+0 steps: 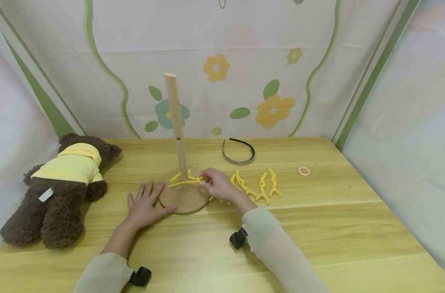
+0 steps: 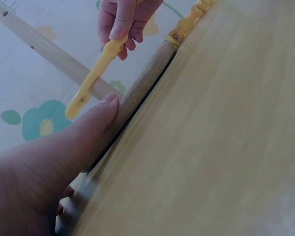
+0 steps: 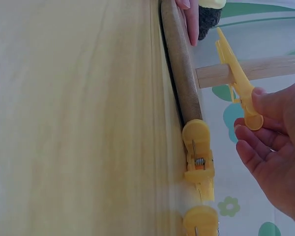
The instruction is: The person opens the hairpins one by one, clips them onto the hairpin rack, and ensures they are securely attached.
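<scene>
A wooden post [image 1: 175, 118] rises from a round wooden base [image 1: 187, 201] on the table. My left hand [image 1: 143, 207] rests at the base's left edge, fingers spread, thumb along its near rim. Low by the post, my right hand [image 1: 217, 185] pinches the rear end of a yellow alligator hair clip [image 3: 238, 81] between thumb and fingers. One long arm of the clip crosses in front of the post; more yellow shows behind it, and whether the clip grips the post I cannot tell. Several yellow hair clips [image 1: 262, 187] lie right of the base, some partly hidden by my right hand.
A black headband [image 1: 238, 162] with a sparkling band lies behind the clips. Farther right is a small pale ring [image 1: 304, 171]. A brown teddy bear [image 1: 63, 187] in a yellow top lies face down at the left. A flowered curtain [image 1: 241, 93] hangs behind the table.
</scene>
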The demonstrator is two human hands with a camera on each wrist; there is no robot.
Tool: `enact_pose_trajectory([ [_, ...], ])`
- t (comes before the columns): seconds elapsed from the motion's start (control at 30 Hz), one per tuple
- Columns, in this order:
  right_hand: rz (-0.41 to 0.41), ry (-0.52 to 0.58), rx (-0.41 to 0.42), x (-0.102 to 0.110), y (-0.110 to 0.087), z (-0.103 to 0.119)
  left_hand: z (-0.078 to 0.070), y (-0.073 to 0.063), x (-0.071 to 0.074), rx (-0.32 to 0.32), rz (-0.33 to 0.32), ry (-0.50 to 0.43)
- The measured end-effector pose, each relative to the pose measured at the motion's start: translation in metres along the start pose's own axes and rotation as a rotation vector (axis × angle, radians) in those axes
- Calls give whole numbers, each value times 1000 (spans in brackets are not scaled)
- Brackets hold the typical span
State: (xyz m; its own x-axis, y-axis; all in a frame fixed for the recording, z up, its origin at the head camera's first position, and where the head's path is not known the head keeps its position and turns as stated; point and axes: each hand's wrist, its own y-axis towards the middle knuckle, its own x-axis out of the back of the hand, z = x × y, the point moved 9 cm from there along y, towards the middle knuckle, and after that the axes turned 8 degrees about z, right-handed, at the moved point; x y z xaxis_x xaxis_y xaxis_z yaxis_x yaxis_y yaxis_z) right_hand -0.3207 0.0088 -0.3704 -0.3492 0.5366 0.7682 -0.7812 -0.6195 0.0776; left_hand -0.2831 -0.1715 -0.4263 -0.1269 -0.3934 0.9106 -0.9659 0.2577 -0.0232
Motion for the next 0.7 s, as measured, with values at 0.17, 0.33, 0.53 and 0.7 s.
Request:
enact_pose_trajectory([
  [0.17, 15, 2, -21, -2, -1, -2, 1, 0, -1, 7, 4, 2],
  [0.33, 5, 17, -32, 0, -2, -4, 1, 0, -1, 9, 4, 2],
  [0.53, -26, 69, -31, 10, -7, -5, 0, -1, 0, 4, 1, 5],
  [0.7, -66, 61, -35, 25, -19, -9, -1, -1, 0, -5, 2, -3],
])
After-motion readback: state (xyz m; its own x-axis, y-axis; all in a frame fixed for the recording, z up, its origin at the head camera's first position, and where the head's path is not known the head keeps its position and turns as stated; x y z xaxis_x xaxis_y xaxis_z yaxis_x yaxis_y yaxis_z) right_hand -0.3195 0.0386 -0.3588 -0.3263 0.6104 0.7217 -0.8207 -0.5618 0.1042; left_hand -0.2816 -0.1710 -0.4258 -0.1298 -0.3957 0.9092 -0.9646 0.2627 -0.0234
